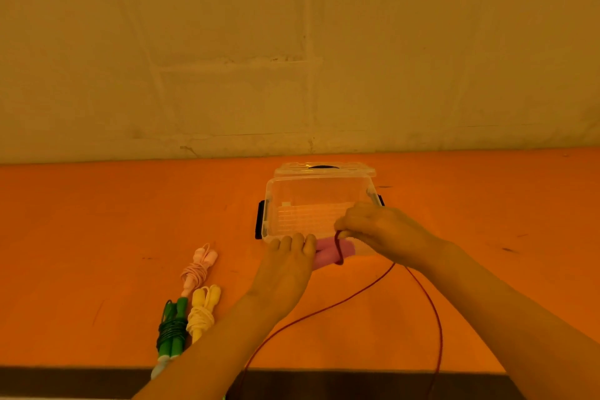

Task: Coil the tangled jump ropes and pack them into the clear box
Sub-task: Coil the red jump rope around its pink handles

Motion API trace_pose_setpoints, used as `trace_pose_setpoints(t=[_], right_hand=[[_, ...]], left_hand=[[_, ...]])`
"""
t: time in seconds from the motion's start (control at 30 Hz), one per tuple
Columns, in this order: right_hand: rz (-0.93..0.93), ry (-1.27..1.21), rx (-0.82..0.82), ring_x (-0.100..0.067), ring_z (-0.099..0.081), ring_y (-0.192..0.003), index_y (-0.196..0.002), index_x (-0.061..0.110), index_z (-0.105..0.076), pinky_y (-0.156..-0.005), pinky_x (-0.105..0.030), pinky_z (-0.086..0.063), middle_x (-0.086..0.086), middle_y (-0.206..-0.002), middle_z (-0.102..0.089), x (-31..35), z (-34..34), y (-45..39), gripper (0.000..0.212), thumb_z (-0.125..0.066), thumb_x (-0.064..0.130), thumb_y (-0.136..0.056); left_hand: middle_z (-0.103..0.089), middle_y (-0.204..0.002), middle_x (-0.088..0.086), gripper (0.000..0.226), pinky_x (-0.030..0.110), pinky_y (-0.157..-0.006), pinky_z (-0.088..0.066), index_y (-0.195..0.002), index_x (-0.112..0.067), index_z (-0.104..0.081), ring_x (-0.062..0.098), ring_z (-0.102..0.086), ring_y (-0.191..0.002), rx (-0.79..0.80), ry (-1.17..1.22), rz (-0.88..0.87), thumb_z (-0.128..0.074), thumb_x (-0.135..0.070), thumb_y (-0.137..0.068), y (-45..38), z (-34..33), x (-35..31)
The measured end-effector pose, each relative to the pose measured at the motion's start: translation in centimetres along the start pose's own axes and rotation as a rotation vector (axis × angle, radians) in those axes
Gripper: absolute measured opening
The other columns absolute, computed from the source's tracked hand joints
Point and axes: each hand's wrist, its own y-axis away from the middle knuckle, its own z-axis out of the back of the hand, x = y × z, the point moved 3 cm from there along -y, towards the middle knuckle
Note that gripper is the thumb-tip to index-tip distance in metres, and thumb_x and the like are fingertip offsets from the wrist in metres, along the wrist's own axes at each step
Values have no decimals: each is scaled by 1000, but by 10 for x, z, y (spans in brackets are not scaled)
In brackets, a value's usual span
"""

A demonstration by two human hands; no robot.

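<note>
- Winding is under way: the left hand (289,253) grips the pink handles (331,252) with fingers curled round them, just in front of the near wall of the box (292,191).
- The right hand (373,224) pinches the red cord (339,245) between thumb and fingers where it crosses the handles; one turn of cord shows round them.
- From the handles the cord runs down in two long strands toward the near table edge (97,373) and passes out of view, so most of its length looks unwound.
- The box stands open on the orange table (97,221), empty as far as can be seen, its lid (324,167) lying behind it at the far side and dark latches on its left and right ends.
- Three coiled ropes wait to the near left, well apart from the box: pink rope (198,266) farthest, yellow rope (203,312) nearer, green rope (172,328) just left of the yellow.
- Risk, loose strands: hanging over the table edge, they could snag or knot as they are drawn up, and the pull might drag the wrap slack.
- Risk, pinch: a slip of the right hand would likely let the first turn spring off the smooth handles.
- Risk, box: the hands work almost against its near wall, so a wide winding sweep could shove the light box away.
</note>
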Motion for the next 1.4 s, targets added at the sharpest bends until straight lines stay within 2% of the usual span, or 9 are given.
trace_pose_setpoints(t=[0.27,0.4,0.57,0.67,0.8,1.0,1.13,1.2,1.4], right_hand=[[-125,-157,296,3,-44,-94,-110,18,-66,-76,-5,-30,10,-106,-62,-31,8,-16,31,-49,38,-94],[-184,-310,326,-8,-52,-86,-95,18,-62,-85,-30,-40,3,-92,-62,-32,-3,-16,32,-39,40,-95],[-389,-519,305,-34,-56,-94,-78,13,-56,-101,-44,-21,-5,-83,-54,-40,-23,-11,29,-41,26,-100],[-414,-569,272,-33,-58,-92,-78,30,-55,-99,-42,-23,-3,-83,-55,-40,-32,-4,28,-40,24,-101],[-467,-728,189,-20,-50,-78,-83,21,-58,-78,-47,-46,-10,-83,-53,-34,-33,-2,26,-44,42,-90],[-548,-876,151,-33,-56,-93,-85,18,-60,-106,-56,-14,-11,-95,-59,-31,-34,-7,16,-53,8,-95],[-561,-886,165,-29,-51,-76,-83,22,-62,-76,-49,-43,-11,-84,-57,-29,-42,-4,29,-49,-1,-95],[-541,-852,184,-17,-44,-62,-76,32,-61,-59,-34,-39,-4,-69,-53,-28,-52,0,35,-44,10,-99],[-612,-766,195,-8,-38,-55,-79,28,-54,-59,-26,-37,5,-61,-46,-17,-66,10,32,-33,31,-103]], left_hand=[[-64,-101,1,77,26,-68,-51,-117,-15,-48,15,-63,-83,-347,147,-241,-89,-18,-52,11,14,9],[-64,-103,2,74,25,-70,-52,-118,-15,-46,16,-63,-86,-450,136,-286,-86,-20,-57,12,27,13],[-66,-104,1,73,21,-70,-52,-118,-15,-48,12,-65,-87,-501,111,-297,-85,-40,-60,11,31,18],[-66,-102,-1,66,21,-68,-52,-118,-16,-49,11,-66,-84,-492,99,-277,-70,-55,-69,11,26,22],[-66,-104,0,58,22,-68,-52,-119,-16,-52,11,-66,-85,-445,99,-260,-38,-60,-84,12,23,30],[-67,-101,1,58,23,-63,-52,-117,-15,-53,12,-66,-79,-498,108,-274,-35,-60,-84,7,32,20],[-69,-96,1,60,25,-58,-52,-113,-14,-59,13,-67,-75,-506,81,-247,-33,-61,-84,7,32,21],[-69,-92,0,60,25,-56,-51,-110,-15,-61,12,-66,-71,-498,65,-207,-32,-61,-84,6,31,23],[-65,-82,-5,49,23,-48,-46,-102,-19,-62,9,-60,-60,-422,65,-95,-36,-57,-87,1,28,22]])
